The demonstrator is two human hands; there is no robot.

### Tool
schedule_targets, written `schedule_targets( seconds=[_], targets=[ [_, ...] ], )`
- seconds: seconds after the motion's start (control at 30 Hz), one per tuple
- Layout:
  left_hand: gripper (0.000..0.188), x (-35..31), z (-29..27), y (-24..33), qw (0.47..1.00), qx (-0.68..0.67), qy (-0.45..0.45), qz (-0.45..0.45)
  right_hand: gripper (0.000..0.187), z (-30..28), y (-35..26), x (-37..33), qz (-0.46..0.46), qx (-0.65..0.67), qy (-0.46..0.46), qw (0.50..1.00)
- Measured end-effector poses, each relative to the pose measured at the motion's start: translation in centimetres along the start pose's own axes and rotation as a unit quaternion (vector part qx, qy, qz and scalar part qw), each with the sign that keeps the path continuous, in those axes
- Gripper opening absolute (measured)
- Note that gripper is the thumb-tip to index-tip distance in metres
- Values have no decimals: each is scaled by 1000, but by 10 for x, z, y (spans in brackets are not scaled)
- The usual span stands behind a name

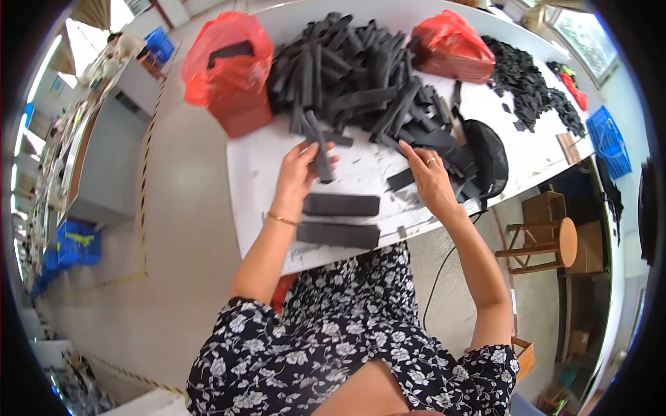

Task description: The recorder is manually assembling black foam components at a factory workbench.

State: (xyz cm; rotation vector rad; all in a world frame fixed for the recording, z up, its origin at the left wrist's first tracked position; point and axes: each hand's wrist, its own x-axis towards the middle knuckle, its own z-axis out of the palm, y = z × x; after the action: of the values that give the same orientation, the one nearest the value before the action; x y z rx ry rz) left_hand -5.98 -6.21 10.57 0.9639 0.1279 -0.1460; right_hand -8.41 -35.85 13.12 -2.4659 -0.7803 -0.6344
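Note:
My left hand (300, 172) is closed around a narrow black strip (320, 154), which looks like foam or thick fabric and slants up toward the pile. My right hand (429, 173) has its thumb and fingers pinched together at the end of another black strip (393, 143), at the near edge of a large heap of black strips (350, 66). Between me and the heap, two flat black pieces lie parallel on the white table (260, 187): an upper piece (343, 205) and a lower piece (338, 235). Whether each is a single strip or a stack, I cannot tell.
Red plastic bags in boxes stand left (239, 114) and right (454, 59) of the heap. Small black scraps (520, 87) spread at the far right. A rounded black mesh object (489, 159) sits near the right front edge. A wooden stool (567, 243) stands on the floor.

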Motion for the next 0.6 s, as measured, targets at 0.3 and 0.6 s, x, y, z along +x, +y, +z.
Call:
schedule_targets(
  seconds=[0.3, 0.6],
  targets=[
    [15, -31, -7, -34, 981, -174, 65, -47, 44, 21, -81, -20, 215, 261, -78, 938],
    [28, -56, 13, -28, 985, -159, -33, -55, 54, 11, -86, -36, 211, 219, -104, 947]
  ],
)
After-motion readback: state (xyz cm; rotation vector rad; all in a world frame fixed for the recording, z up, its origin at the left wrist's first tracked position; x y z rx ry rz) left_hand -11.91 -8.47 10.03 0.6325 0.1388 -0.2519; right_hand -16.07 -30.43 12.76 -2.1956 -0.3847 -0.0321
